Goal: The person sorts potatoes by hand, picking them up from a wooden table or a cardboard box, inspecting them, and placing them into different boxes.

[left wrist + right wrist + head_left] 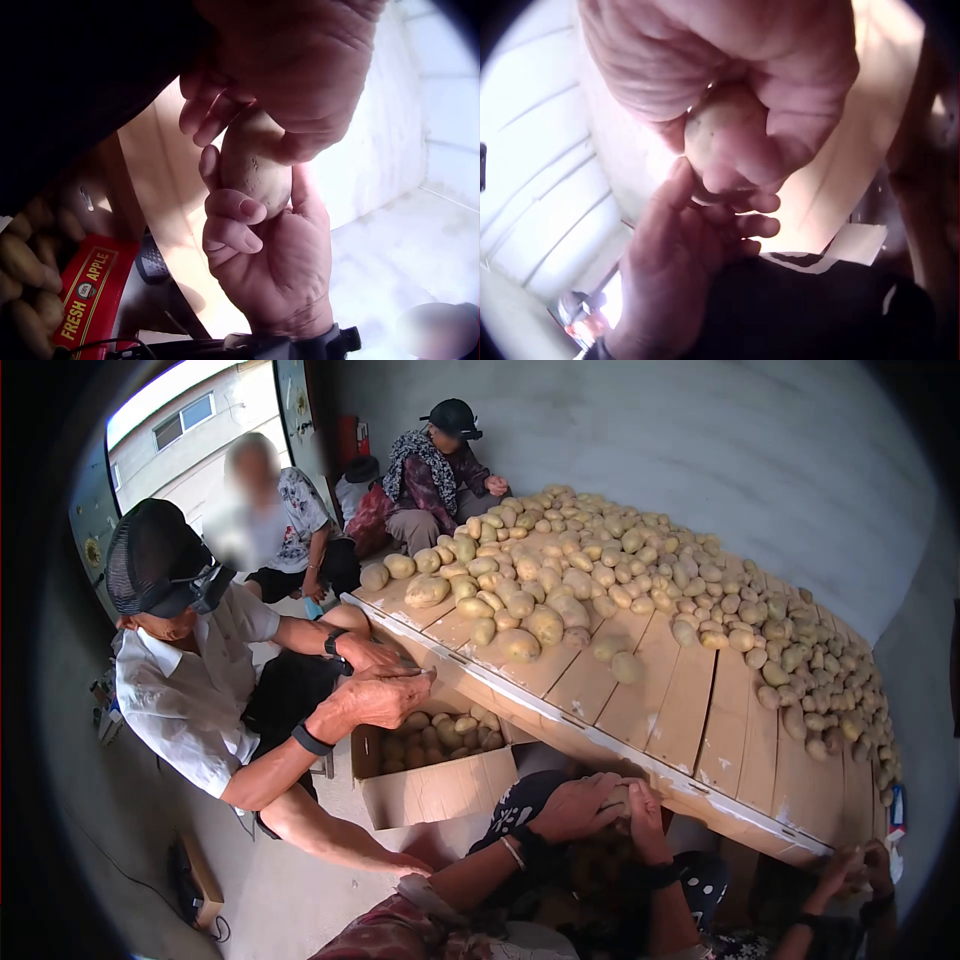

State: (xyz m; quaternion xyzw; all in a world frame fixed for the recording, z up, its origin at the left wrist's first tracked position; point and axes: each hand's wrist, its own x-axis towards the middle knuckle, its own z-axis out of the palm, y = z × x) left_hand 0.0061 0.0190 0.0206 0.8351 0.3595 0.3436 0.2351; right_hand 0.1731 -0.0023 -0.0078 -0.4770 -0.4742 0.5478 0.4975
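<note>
From here, beside the bench (640,705), the left hand (575,808) and right hand (648,822) grip one potato (256,174), fingers curled round it; it looks firm and fairly light, best held round its middle, though smooth skin might slip

From the wearer's seat, the table (690,695) spans twelve to two o'clock, potatoes (521,645) spread across its far side. At eleven, a box (440,797) holding more potatoes (450,735) sits on the floor (265,895); one person (185,695) sits at ten.
</note>
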